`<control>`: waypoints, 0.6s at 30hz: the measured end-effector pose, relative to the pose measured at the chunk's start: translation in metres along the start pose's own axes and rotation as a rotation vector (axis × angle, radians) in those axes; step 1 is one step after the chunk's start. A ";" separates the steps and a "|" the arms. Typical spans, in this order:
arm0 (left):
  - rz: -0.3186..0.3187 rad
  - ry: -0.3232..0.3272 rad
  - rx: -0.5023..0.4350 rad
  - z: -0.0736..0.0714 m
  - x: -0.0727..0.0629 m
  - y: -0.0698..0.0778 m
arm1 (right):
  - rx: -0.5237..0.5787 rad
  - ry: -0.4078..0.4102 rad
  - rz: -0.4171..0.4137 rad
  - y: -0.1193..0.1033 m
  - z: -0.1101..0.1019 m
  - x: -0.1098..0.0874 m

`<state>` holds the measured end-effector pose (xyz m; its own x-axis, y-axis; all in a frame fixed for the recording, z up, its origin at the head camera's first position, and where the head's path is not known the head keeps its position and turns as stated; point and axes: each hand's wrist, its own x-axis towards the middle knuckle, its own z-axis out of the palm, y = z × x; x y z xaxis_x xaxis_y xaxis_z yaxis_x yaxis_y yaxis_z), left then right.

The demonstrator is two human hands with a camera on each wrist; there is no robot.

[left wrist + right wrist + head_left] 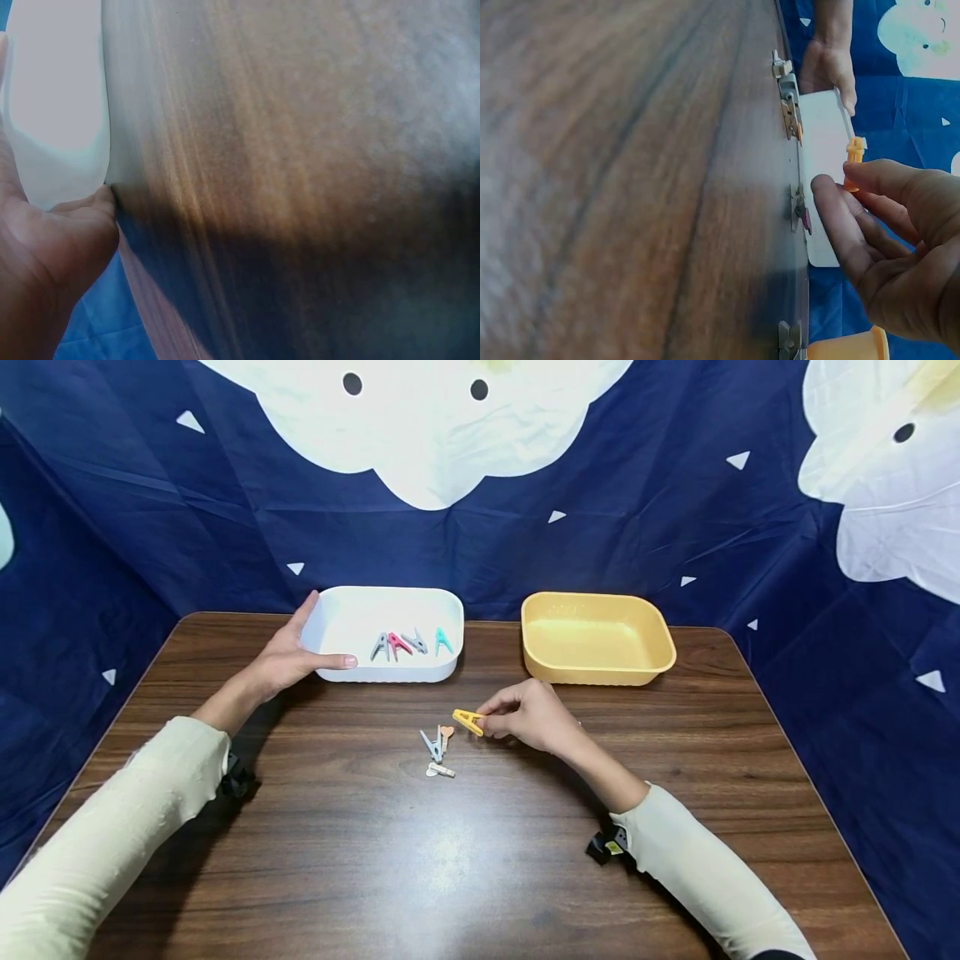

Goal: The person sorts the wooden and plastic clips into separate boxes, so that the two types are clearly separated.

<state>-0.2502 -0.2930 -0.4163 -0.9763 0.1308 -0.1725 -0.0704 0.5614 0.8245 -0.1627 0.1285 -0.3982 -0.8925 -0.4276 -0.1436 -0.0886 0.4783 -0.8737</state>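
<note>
Between the thumb and fingers of my right hand (528, 717) is a yellow clothespin (468, 721), pinched by one end and held above the table. Just left of it lie a light blue clothespin (432, 745), a small clip with an orange heart (447, 735) and a pale wooden clip with a round white piece (441, 770). My left hand (288, 656) rests against the left front corner of a white bin (390, 673), fingers straight along its side and thumb across its front. In the bin are grey clothespins (380, 647), a red one (397, 645) and a turquoise one (443, 640).
A yellow bin (598, 676) stands at the back right of the wooden table (360, 860), with a gap between it and the white bin. Blue patterned cloth (495, 552) hangs behind the table. In the right wrist view, more clips (800, 210) lie beyond the hand.
</note>
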 end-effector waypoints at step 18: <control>0.001 0.005 -0.014 0.000 -0.001 0.000 | 0.114 0.036 -0.020 -0.004 -0.005 0.013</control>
<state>-0.2492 -0.2929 -0.4163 -0.9774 0.1274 -0.1690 -0.0723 0.5494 0.8324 -0.1757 0.1246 -0.3943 -0.9064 -0.4076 -0.1104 -0.0576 0.3783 -0.9239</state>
